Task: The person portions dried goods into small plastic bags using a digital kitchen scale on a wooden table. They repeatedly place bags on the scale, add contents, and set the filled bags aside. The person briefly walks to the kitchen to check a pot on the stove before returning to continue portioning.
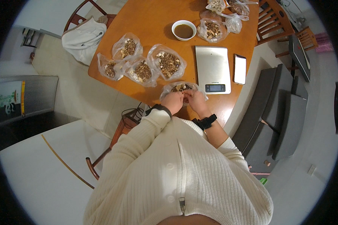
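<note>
Both my hands meet at the near edge of a clear plastic bag (167, 89) of dried brown and pale pieces, close to the table's near edge. My left hand (173, 101) comes from the left, and my right hand (196, 100) from the right; their fingertips touch and pinch the bag's near rim. The fingertips partly hide what lies between them. Just beyond the hands stands a larger open bag (169, 64) of similar dried pieces. A steel kitchen scale (212, 66) with nothing on its plate lies to the right of the hands.
Several more open bags (142, 71) stand at the left of the wooden table (146, 17). A white bowl (184, 30) of brown liquid stands farther back, near another open bag (212, 30) and tied bags (234, 23). A phone (240, 69) lies right of the scale. Wooden chairs (274, 22) flank the table.
</note>
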A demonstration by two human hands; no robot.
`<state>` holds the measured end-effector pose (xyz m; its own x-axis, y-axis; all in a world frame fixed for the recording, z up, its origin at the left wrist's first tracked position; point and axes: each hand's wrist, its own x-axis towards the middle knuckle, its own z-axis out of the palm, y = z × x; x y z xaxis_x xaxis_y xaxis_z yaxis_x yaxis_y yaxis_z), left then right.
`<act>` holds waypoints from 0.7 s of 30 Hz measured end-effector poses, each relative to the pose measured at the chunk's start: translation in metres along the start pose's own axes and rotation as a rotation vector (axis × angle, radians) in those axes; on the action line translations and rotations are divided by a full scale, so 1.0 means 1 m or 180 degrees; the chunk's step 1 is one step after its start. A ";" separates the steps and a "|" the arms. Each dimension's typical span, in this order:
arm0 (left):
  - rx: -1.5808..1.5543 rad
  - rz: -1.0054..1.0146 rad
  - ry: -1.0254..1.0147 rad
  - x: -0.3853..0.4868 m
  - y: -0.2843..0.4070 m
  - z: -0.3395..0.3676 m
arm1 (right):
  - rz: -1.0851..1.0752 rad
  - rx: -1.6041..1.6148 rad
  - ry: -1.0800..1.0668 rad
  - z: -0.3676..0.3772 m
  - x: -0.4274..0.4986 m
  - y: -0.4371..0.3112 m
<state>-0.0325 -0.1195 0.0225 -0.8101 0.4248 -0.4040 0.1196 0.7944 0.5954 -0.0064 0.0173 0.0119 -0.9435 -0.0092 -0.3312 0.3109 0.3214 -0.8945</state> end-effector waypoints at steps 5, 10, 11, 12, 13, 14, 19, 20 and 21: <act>-0.0253 -0.0067 0.0323 0.007 -0.006 0.010 | -0.0293 -0.0868 0.0355 0.005 0.005 -0.004; -0.0140 -0.0209 0.0482 0.012 -0.012 0.016 | -0.0333 -0.1048 0.0436 0.009 0.013 0.001; -0.0108 -0.0301 0.0470 0.012 -0.013 0.016 | -0.0475 -0.1252 0.0481 0.009 0.014 0.004; -0.0104 -0.0375 0.0424 0.013 -0.014 0.016 | -0.0695 -0.1440 0.0531 0.009 0.015 0.006; -0.0020 -0.0443 0.0414 0.013 -0.015 0.015 | -0.0704 -0.1568 0.0585 0.007 0.017 0.009; 0.0038 -0.0498 0.0372 0.013 -0.018 0.013 | -0.0793 -0.1676 0.0639 0.006 0.018 0.011; 0.0379 -0.0439 0.0475 0.011 -0.028 0.008 | -0.0470 -0.1969 0.0369 0.005 0.020 0.015; 0.0379 -0.0510 0.0395 0.010 -0.029 0.007 | -0.0441 -0.2141 0.0211 0.005 0.020 0.015; 0.0355 -0.0565 0.0338 0.009 -0.029 0.006 | -0.0479 -0.2291 0.0098 0.006 0.019 0.015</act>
<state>-0.0399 -0.1360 -0.0030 -0.8793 0.2308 -0.4166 0.0278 0.8982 0.4388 -0.0188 0.0166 -0.0092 -0.9761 -0.0789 -0.2023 0.0356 0.8609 -0.5075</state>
